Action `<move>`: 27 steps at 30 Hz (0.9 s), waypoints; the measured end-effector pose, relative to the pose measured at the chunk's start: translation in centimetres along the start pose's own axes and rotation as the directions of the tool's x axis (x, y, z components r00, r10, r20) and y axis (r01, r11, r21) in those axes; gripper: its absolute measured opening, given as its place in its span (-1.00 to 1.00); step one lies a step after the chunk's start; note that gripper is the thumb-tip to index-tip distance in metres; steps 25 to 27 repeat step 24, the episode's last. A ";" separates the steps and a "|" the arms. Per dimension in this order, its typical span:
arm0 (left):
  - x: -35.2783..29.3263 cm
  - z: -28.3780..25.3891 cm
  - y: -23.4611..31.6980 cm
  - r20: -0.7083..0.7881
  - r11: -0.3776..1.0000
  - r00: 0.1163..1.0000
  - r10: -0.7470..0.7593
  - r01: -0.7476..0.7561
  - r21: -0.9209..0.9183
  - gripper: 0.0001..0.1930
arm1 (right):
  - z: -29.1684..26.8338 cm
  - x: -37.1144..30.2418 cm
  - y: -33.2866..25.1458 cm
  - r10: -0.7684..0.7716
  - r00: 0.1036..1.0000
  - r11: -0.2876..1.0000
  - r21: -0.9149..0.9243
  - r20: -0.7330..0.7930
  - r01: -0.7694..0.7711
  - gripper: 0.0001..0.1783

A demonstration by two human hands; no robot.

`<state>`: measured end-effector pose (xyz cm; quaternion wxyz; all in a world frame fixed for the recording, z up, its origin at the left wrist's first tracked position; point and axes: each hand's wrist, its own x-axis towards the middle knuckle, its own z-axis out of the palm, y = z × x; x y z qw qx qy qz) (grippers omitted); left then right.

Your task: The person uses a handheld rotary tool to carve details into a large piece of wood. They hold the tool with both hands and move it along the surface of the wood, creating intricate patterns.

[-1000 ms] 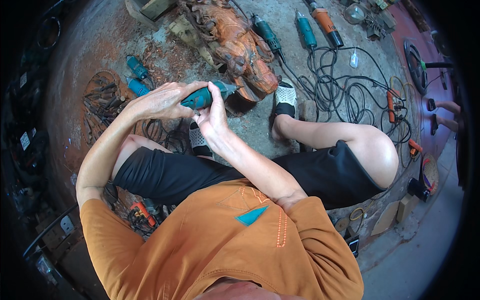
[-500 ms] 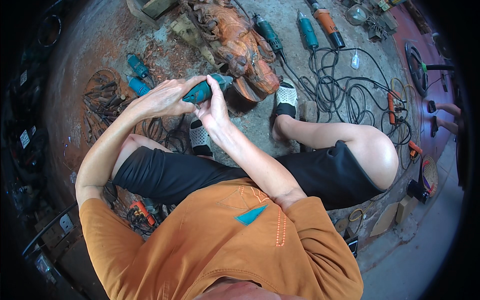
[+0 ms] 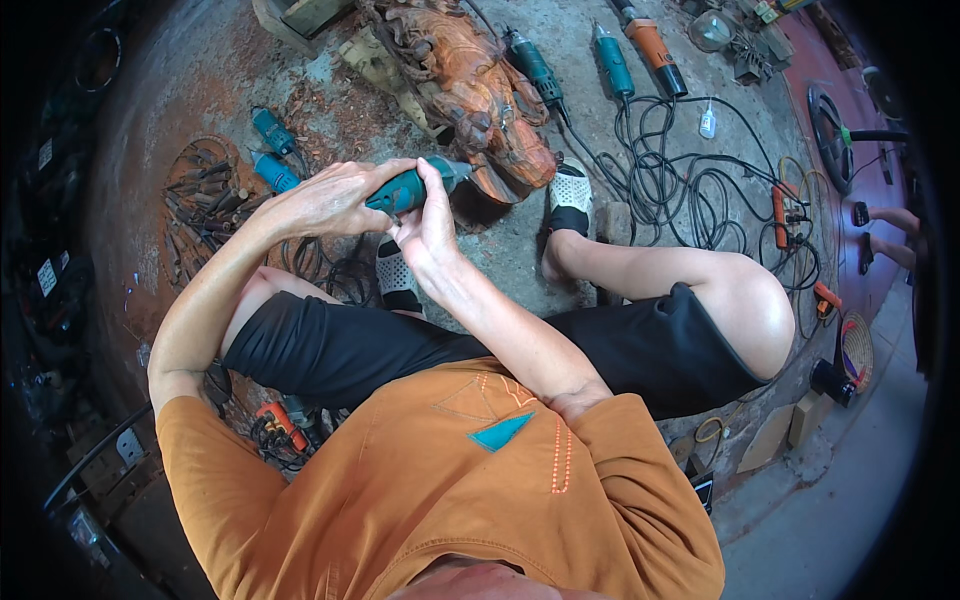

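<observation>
A teal die grinder lies sideways between my hands, above the gap between my knees. From the left, my left hand wraps the tool's rear body, fingers closed over it. My right hand grips it from the near side, thumb along the top close to the grey nose. That nose points right toward the lower end of a carved reddish wood figure, which lies on the floor ahead. Whether the tool's tip touches the wood cannot be made out. Parts of the grinder's body are hidden by my fingers.
Several carving chisels lie in a round pile at the left, beside two teal power tools. More teal grinders and an orange one rest at the far right. Tangled black cords and a small white bottle are nearby.
The grinder's nose has shifted slightly right and down, and my right hand has moved a little with it. Both hands keep their hold on the tool.
</observation>
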<state>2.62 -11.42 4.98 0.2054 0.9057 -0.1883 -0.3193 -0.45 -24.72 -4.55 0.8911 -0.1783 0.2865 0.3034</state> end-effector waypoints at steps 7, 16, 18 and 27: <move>0.1 0.3 0.2 -0.053 0.998 0.997 -0.061 0.062 0.015 -0.16 | -0.2 1.4 -0.2 0.000 1.000 1.000 -0.002 -0.002 0.000 -0.52; 0.1 -0.2 0.7 -0.007 0.996 0.996 -0.091 0.091 0.024 -0.15 | 0.0 0.8 -0.1 0.002 1.000 1.000 0.027 -0.001 -0.002 -0.54; 0.1 -0.3 0.7 0.008 0.995 0.995 -0.096 0.096 0.032 -0.15 | 0.3 0.4 -0.1 0.013 1.000 0.999 0.031 -0.005 -0.013 -0.55; 0.0 -0.4 0.4 0.031 0.997 0.999 -0.043 0.041 0.065 -0.13 | -0.1 0.4 0.5 0.015 1.000 0.999 0.049 -0.021 -0.014 -0.55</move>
